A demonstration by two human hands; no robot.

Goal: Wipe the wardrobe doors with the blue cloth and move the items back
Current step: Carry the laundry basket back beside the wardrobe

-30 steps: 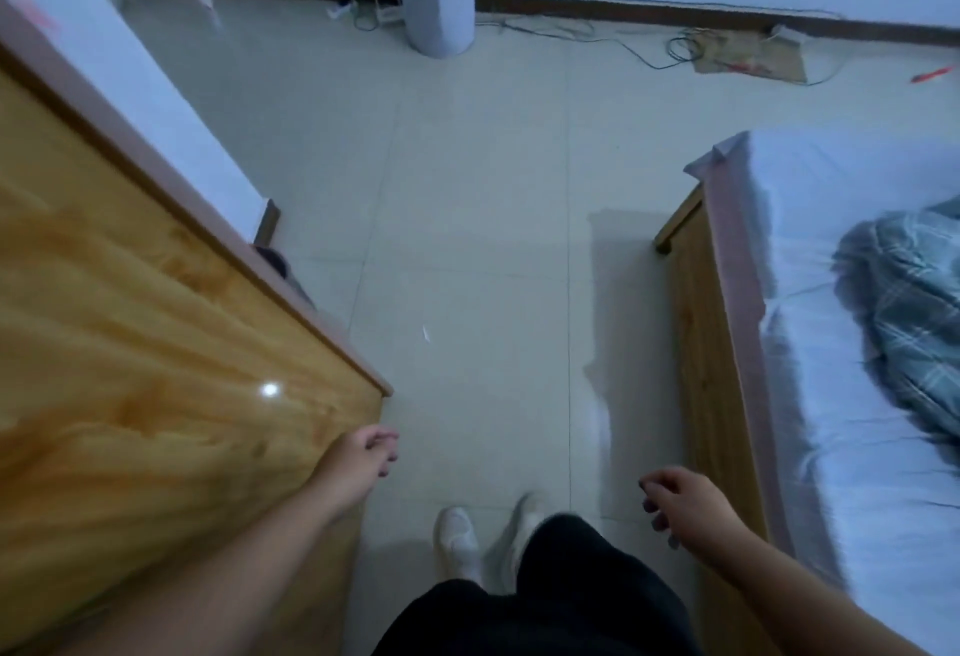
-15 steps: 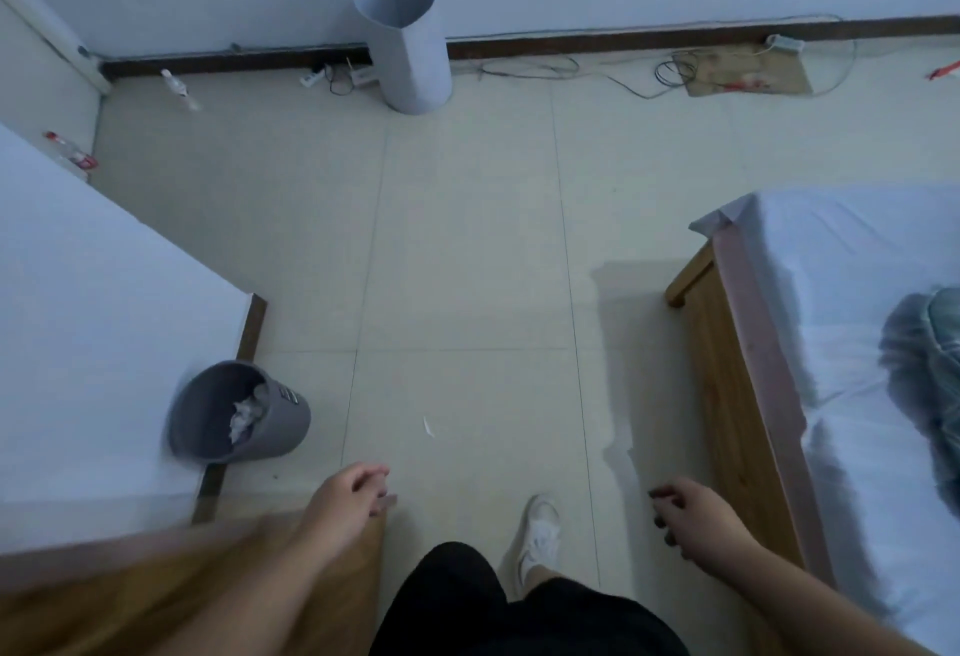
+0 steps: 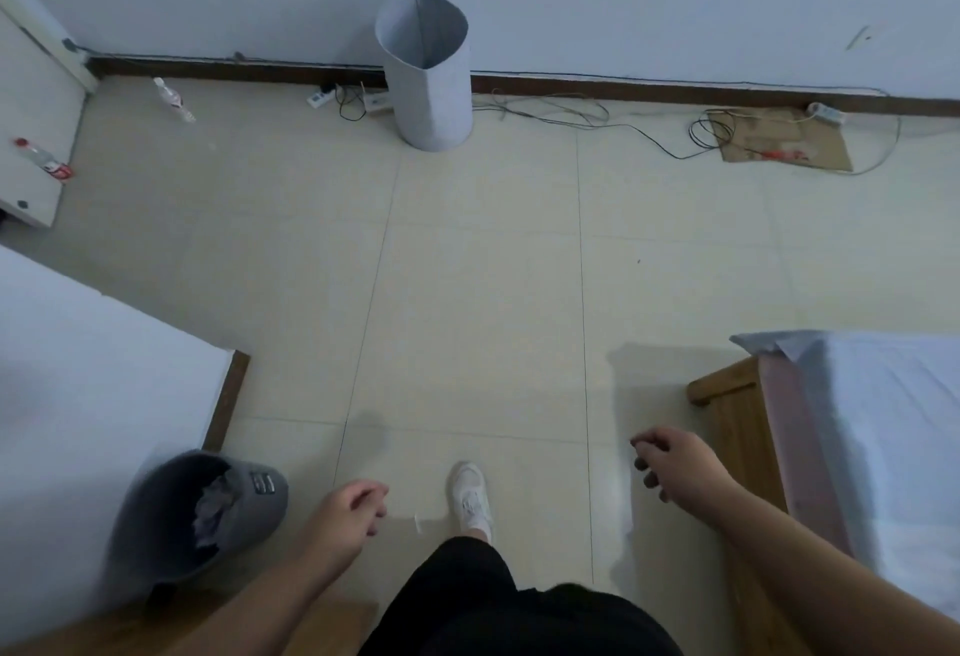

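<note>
No blue cloth shows in the head view. Only a strip of wooden wardrobe panel remains at the bottom left edge, under my left forearm. My left hand hangs over the floor with loosely curled fingers and holds nothing. My right hand hangs the same way beside the bed's wooden corner, also with nothing in it. A tall grey cylindrical bin stands upright against the far wall.
A grey waste bin with crumpled paper stands at the lower left by a white wall. A wooden bed with a white sheet fills the right. Cables, cardboard and two plastic bottles lie along the far wall.
The view has swung away from the wooden wardrobe panel toward the open floor and far wall. The grey waste bin came into sight. Both hands stay loosely curled and hold nothing.
</note>
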